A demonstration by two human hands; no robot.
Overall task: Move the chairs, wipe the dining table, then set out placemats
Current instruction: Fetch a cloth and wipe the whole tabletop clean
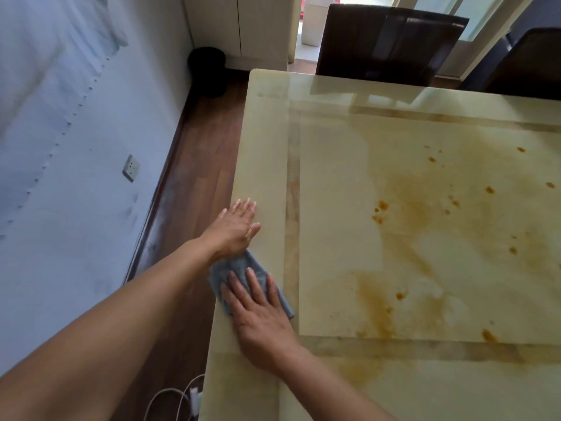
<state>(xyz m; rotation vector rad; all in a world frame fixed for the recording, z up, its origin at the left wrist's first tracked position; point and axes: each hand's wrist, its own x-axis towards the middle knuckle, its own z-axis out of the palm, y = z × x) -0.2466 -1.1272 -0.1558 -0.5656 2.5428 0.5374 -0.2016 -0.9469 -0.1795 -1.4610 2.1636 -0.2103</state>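
The cream dining table [334, 177] fills the right of the view, with orange-brown stains and smears across its middle. A grey-blue cloth [239, 268] lies at the table's left edge. My right hand [261, 317] presses flat on the cloth with straight fingers. Just beyond the cloth, my left hand [238, 229] lies flat on the table's left edge, fingers straight, its heel touching the cloth. Two dark brown chairs [388, 44] [522, 65] stand at the table's far end.
A pale wall with a socket [131, 168] runs along the left, with a strip of wooden floor [197, 183] between it and the table. A black bin [207, 69] stands in the far corner. White cables [179, 399] lie on the floor near me.
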